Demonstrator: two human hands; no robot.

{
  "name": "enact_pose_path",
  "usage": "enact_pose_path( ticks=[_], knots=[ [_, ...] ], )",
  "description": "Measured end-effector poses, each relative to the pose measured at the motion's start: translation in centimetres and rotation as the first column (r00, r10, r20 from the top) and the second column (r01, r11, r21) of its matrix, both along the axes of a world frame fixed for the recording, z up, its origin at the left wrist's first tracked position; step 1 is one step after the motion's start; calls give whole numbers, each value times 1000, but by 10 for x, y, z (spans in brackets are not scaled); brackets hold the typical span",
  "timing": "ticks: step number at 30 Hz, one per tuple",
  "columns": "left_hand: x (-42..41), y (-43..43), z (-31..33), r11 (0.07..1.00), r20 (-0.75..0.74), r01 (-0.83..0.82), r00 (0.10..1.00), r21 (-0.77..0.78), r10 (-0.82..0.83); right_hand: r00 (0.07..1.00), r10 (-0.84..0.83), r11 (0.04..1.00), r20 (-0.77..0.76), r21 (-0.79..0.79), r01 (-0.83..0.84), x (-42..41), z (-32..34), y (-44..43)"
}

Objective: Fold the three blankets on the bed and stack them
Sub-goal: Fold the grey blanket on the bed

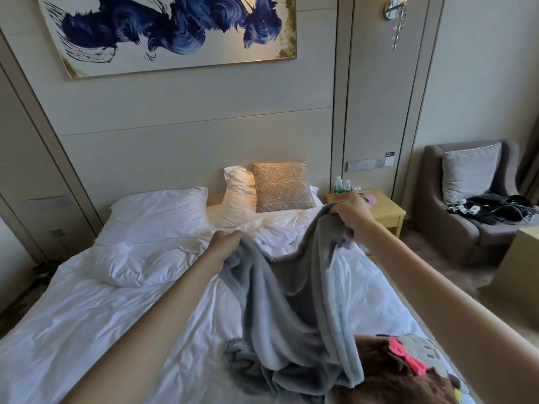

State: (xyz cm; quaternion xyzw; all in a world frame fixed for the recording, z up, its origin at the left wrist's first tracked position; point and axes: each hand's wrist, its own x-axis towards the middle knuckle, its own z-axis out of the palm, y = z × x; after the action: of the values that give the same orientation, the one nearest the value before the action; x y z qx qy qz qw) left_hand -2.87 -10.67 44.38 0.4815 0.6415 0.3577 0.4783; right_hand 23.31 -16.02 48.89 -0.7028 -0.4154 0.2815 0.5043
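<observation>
Grey plush fleece blanket (291, 310) hangs below your fingers onto the white-sheeted bed (87, 322). Your left hand (226, 242) and right hand (351, 211) each curl tightly around its top edge. Beneath your right fingers, its bunched lower end touches a brown cartoon-print blanket (388, 374).

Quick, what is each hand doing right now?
Left hand: closed, gripping the edge of the grey blanket.
Right hand: closed, gripping the same blanket's edge, raised higher.
</observation>
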Motion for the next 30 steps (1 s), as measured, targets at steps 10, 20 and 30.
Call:
enact_pose_path(
  ticks=[10, 20, 30],
  knots=[
    [60, -39, 52, 866, 195, 414, 859, 282, -474, 925, 248, 967, -289, 130, -219, -54, 26, -3],
    [44, -35, 61, 905, 143, 303, 923, 300, -356, 847, 495, 863, -191, 218, -456, -44, 31, -13],
    [45, -41, 73, 706, 254, 633, 660, 319, -707, 908, 211, 920, 362, 242, -309, -55, 23, -3]
  ],
)
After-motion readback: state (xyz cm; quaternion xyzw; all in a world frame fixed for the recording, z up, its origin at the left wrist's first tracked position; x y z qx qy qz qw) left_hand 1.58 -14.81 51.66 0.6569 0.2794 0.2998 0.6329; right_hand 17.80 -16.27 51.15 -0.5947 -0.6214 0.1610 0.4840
